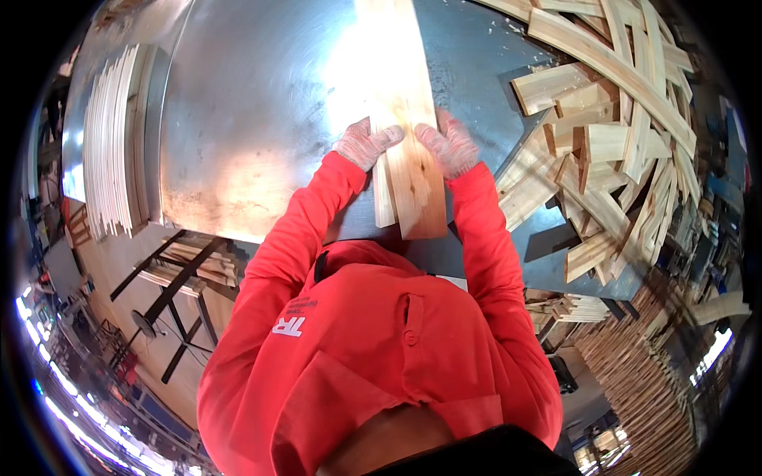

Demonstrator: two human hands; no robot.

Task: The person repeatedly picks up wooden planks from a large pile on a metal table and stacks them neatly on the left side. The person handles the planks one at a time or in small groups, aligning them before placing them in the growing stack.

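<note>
Mid-feed, by the look of it: left hand [367, 144] and right hand [449, 143], gloved, pressing flat on boards [409, 178] over table [238, 119]; next, probably steady even pressure.

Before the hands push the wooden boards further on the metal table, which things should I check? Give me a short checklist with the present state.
1. Left hand on the boards, gloved: ok.
2. Right hand on the boards, gloved: ok.
3. Boards lying flat on the metal table: ok.
4. Path ahead on the table: cannot tell, glare hides it.
5. Pile of offcuts apart from the boards: ok.
6. Any blade ahead: cannot tell.
</note>
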